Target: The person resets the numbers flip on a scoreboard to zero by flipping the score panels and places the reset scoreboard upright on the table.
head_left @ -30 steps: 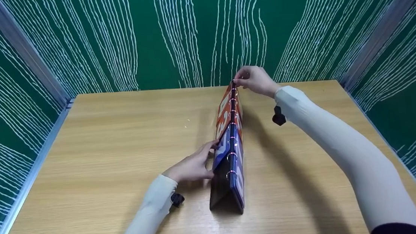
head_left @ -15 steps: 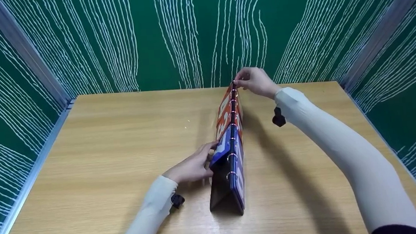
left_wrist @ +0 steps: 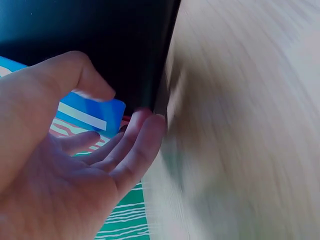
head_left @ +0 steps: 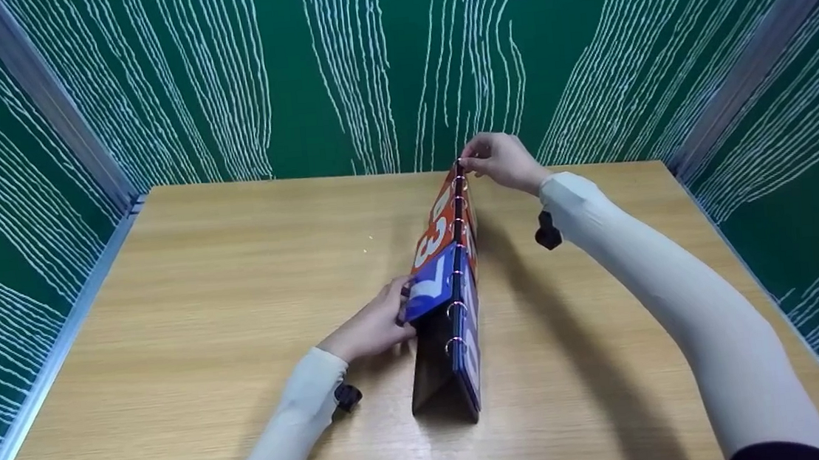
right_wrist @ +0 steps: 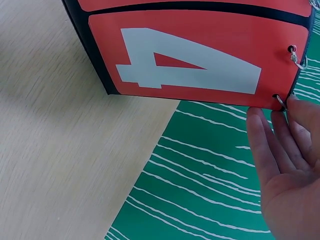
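Observation:
A tabletop flip scoreboard (head_left: 437, 364) stands tent-like on the table, its ring-bound spine running away from me. Red number cards (head_left: 434, 237) hang on its far half, one showing a 3; a red card with a white 4 (right_wrist: 172, 75) fills the right wrist view. Nearer, a blue number card (head_left: 431, 286) is tilted out from the black left panel. My left hand (head_left: 372, 327) holds this card by its lower edge, thumb on one side and fingers on the other. At the far end of the spine, my right hand (head_left: 506, 160) pinches the scoreboard's top corner.
The wooden table (head_left: 250, 273) surrounds the scoreboard on both sides. Green walls with white wavy lines (head_left: 292, 77) rise behind and beside it. Metal-coloured posts (head_left: 49, 98) stand at the back corners.
The blue card has swung outward and up to the left, away from the black panel, with my left hand following. Red cards beside it also lean out more. My right hand stays in place.

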The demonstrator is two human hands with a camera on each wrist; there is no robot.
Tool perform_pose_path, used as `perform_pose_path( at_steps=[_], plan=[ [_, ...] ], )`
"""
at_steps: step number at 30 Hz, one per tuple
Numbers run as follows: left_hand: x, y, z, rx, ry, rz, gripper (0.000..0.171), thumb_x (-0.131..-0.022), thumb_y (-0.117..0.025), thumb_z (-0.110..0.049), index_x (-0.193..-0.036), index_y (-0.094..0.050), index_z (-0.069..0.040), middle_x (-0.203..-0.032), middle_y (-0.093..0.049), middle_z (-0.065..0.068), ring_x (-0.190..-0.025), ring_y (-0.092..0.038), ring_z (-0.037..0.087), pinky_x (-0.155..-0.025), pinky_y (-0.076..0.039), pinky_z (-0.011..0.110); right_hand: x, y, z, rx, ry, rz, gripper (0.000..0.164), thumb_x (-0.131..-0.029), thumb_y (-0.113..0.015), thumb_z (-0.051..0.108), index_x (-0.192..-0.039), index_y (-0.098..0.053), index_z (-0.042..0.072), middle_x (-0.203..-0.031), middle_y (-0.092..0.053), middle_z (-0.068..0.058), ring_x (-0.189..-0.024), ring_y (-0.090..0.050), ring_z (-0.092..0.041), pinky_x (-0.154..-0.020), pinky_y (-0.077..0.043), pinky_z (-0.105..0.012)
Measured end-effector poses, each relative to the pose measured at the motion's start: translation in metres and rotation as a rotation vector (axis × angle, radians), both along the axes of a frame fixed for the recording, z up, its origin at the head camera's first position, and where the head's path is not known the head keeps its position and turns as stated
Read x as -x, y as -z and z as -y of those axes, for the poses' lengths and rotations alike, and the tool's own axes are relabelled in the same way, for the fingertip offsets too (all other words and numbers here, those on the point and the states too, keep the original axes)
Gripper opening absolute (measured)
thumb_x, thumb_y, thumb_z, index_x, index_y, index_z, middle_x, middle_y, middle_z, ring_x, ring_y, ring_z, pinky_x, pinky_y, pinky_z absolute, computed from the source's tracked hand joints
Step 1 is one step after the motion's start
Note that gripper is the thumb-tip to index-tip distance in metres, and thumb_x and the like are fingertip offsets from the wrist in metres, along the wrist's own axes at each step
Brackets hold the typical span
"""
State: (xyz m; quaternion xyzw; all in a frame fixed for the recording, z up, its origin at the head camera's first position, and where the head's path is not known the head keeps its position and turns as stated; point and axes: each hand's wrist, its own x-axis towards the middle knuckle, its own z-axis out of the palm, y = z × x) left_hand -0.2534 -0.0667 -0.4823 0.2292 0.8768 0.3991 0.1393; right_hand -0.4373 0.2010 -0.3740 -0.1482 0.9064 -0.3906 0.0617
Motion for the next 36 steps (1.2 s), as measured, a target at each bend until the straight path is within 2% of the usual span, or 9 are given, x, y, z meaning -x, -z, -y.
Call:
perform_pose_path(
  at_steps=[2,6,9,10,15,18,22,30,36],
  plan=[
    [0.000,0.001,0.001,-0.009,-0.011,-0.003,0.083,-0.087,-0.071,-0.004,-0.155,-0.024,-0.002,-0.149,-0.042,0.024,-0.126,-0.052,0.033,-0.113,-0.043,0.045,0.000,0.001,0.000,0.004,0.000,-0.002,0.018,-0.103,-0.058,0.016,-0.118,-0.064,0.008,-0.121,-0.066,-0.013,-0.115,-0.065,-0.028,-0.100,-0.054,-0.044],
    [0.000,0.004,0.003,-0.036,-0.023,0.006,0.086,-0.085,-0.071,-0.001,-0.156,-0.022,0.000,-0.133,-0.047,0.021,-0.105,-0.056,0.025,-0.092,-0.050,0.035,-0.001,0.002,0.000,0.003,-0.002,-0.011,0.020,-0.103,-0.059,0.019,-0.119,-0.064,0.009,-0.121,-0.066,-0.012,-0.112,-0.065,-0.024,-0.098,-0.055,-0.040],
    [0.000,0.005,0.004,-0.040,-0.028,0.023,0.090,-0.085,-0.071,-0.001,-0.158,-0.018,0.002,-0.128,-0.047,0.019,-0.093,-0.055,0.017,-0.077,-0.048,0.026,-0.001,0.003,0.000,0.004,0.000,-0.007,0.021,-0.103,-0.059,0.022,-0.119,-0.064,0.009,-0.120,-0.066,-0.011,-0.111,-0.065,-0.023,-0.097,-0.055,-0.037],
    [0.000,0.005,0.004,-0.039,-0.030,0.026,0.091,-0.085,-0.071,0.000,-0.158,-0.017,0.002,-0.130,-0.046,0.019,-0.091,-0.054,0.016,-0.076,-0.047,0.024,-0.002,0.003,0.000,0.007,0.000,-0.004,0.021,-0.103,-0.059,0.022,-0.119,-0.064,0.009,-0.120,-0.066,-0.011,-0.112,-0.065,-0.024,-0.097,-0.055,-0.037],
    [0.001,0.006,0.005,-0.013,-0.027,0.018,0.093,-0.085,-0.073,-0.003,-0.159,-0.017,0.003,-0.138,-0.043,0.020,-0.090,-0.056,0.016,-0.076,-0.048,0.025,-0.002,0.004,0.001,0.023,-0.004,0.005,0.020,-0.103,-0.059,0.021,-0.118,-0.064,0.009,-0.120,-0.066,-0.012,-0.115,-0.065,-0.029,-0.100,-0.054,-0.044],
    [0.001,0.006,0.006,0.014,-0.020,0.002,0.093,-0.084,-0.075,-0.007,-0.159,-0.020,0.002,-0.143,-0.042,0.021,-0.099,-0.057,0.021,-0.086,-0.050,0.032,-0.002,0.004,0.001,0.014,-0.004,-0.001,0.019,-0.103,-0.059,0.021,-0.117,-0.064,0.009,-0.119,-0.066,-0.012,-0.113,-0.065,-0.027,-0.100,-0.054,-0.044],
    [0.001,0.004,0.008,0.028,-0.019,-0.004,0.093,-0.083,-0.077,-0.009,-0.158,-0.022,0.000,-0.148,-0.040,0.021,-0.109,-0.055,0.028,-0.097,-0.048,0.038,-0.001,0.003,0.002,-0.012,-0.004,-0.010,0.018,-0.103,-0.059,0.021,-0.116,-0.065,0.010,-0.118,-0.067,-0.010,-0.109,-0.065,-0.021,-0.096,-0.056,-0.037],
    [0.004,0.004,0.010,-0.018,-0.019,0.053,0.091,-0.083,-0.077,-0.006,-0.157,-0.022,-0.004,-0.125,-0.052,0.015,-0.094,-0.057,0.018,-0.081,-0.050,0.029,0.000,0.001,0.002,-0.015,0.004,-0.001,0.020,-0.104,-0.058,0.024,-0.118,-0.064,0.011,-0.121,-0.065,-0.010,-0.111,-0.064,-0.021,-0.097,-0.055,-0.037],
    [0.005,0.009,0.011,-0.020,-0.028,0.024,0.095,-0.081,-0.079,-0.009,-0.156,-0.023,0.000,-0.130,-0.048,0.018,-0.094,-0.056,0.019,-0.082,-0.049,0.030,0.000,0.002,0.002,-0.002,0.012,0.008,0.022,-0.104,-0.058,0.025,-0.119,-0.064,0.011,-0.122,-0.065,-0.010,-0.115,-0.064,-0.025,-0.100,-0.054,-0.040]
  ],
)
